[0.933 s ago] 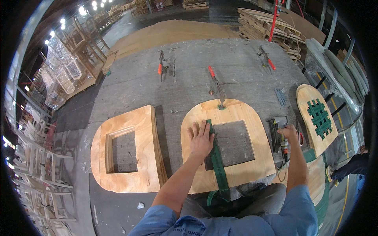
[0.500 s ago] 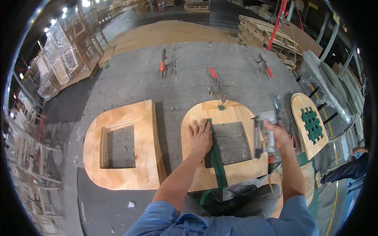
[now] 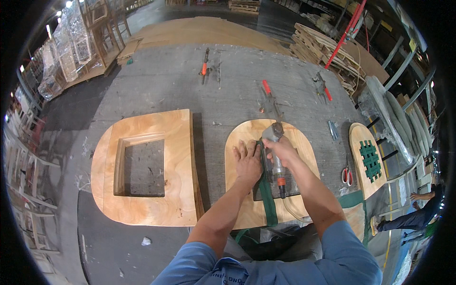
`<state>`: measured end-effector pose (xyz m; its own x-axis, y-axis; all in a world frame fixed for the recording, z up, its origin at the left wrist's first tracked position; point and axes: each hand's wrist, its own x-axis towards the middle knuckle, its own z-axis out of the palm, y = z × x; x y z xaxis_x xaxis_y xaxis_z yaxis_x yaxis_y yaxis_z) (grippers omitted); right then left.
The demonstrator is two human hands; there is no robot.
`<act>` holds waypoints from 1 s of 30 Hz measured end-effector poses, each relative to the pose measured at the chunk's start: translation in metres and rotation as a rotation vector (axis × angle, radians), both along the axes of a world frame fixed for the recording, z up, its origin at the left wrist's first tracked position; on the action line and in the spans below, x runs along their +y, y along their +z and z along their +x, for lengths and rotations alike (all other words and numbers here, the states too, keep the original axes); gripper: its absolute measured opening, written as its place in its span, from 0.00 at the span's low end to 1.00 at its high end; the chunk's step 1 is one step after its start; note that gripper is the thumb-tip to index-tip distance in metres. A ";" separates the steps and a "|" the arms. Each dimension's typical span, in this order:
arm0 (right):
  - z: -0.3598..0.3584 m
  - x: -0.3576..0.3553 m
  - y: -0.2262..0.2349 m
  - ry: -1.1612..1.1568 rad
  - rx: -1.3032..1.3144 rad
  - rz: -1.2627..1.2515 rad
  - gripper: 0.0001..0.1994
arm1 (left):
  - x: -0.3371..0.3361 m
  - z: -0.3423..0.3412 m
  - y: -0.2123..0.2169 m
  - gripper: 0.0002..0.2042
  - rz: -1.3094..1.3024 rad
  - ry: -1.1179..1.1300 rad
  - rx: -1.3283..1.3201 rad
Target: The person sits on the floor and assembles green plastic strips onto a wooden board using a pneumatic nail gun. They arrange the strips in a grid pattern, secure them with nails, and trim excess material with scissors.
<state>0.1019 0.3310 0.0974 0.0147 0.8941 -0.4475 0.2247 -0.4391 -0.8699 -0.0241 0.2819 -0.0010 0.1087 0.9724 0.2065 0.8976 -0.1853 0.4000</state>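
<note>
A rounded wooden panel (image 3: 298,131) with a square opening lies on the grey work table in front of me. My left hand (image 3: 248,166) lies flat on its left side, fingers spread, beside a dark green webbing strap (image 3: 269,204) that runs across the panel toward my lap. My right hand (image 3: 284,151) grips a grey pneumatic staple gun (image 3: 273,131) by its handle, its head over the strap's far end. Orange fitting and air hose hang on the near side. The gun and hand hide part of the opening and the strap end.
A stack of similar panels (image 3: 178,142) stands at left. At right lie red-handled scissors (image 3: 347,176), metal staple strips (image 3: 332,129) and a panel with woven green webbing (image 3: 357,142). Red-handled pliers (image 3: 266,87) and other tools lie farther back. Another person (image 3: 403,218) is at far right.
My right hand has brought the staple gun leftward from the panel's right side to the strap's far end. My left hand stays on the panel by the strap. The view has shifted slightly.
</note>
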 end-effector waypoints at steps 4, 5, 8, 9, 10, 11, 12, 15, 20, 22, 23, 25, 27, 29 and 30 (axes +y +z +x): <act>-0.004 0.000 -0.007 -0.003 -0.069 0.011 0.17 | 0.002 -0.001 -0.001 0.31 0.015 0.006 -0.005; -0.004 0.001 -0.008 -0.009 -0.082 0.015 0.17 | 0.002 0.000 -0.001 0.31 0.022 0.005 -0.007; -0.006 0.000 -0.009 -0.009 -0.093 0.022 0.16 | 0.002 -0.001 -0.003 0.31 0.031 0.006 -0.020; -0.007 0.000 -0.009 -0.005 -0.093 0.023 0.15 | 0.001 -0.001 -0.003 0.31 0.031 0.007 -0.025; -0.006 0.001 -0.010 0.015 -0.090 0.017 0.14 | 0.002 -0.001 -0.004 0.31 0.048 0.011 -0.025; -0.005 0.002 -0.010 0.036 -0.087 0.012 0.14 | 0.003 -0.001 -0.005 0.31 0.064 0.015 -0.025; -0.005 0.003 -0.012 0.058 -0.084 0.007 0.13 | 0.003 -0.001 -0.006 0.31 0.081 0.020 -0.025; -0.003 0.003 -0.015 0.019 -0.134 0.011 0.11 | 0.002 -0.001 -0.008 0.27 0.079 0.020 -0.092; -0.010 -0.002 -0.015 0.061 -0.078 0.044 0.10 | 0.001 -0.005 -0.008 0.14 0.118 0.030 -0.175; -0.011 -0.003 -0.014 0.058 -0.082 0.048 0.10 | 0.000 -0.004 -0.009 0.11 0.128 0.031 -0.184; -0.013 -0.002 -0.012 0.062 -0.087 0.041 0.10 | 0.000 -0.005 -0.010 0.11 0.137 0.039 -0.187; -0.020 -0.002 -0.007 0.090 -0.075 -0.013 0.10 | 0.002 -0.009 -0.012 0.10 0.163 0.056 -0.188; -0.031 -0.001 0.000 0.121 -0.035 0.004 0.09 | 0.004 -0.015 -0.014 0.10 0.194 0.079 -0.181; -0.021 -0.004 -0.006 0.101 -0.044 0.005 0.09 | -0.001 -0.007 -0.010 0.10 0.179 0.040 -0.231; -0.016 -0.001 -0.008 0.090 -0.068 0.011 0.09 | -0.003 -0.003 -0.007 0.10 0.171 0.021 -0.255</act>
<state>0.0860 0.3295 0.0895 -0.0359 0.8980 -0.4385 0.3213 -0.4051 -0.8559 -0.0273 0.2788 -0.0083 0.0124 0.9226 0.3856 0.7764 -0.2519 0.5777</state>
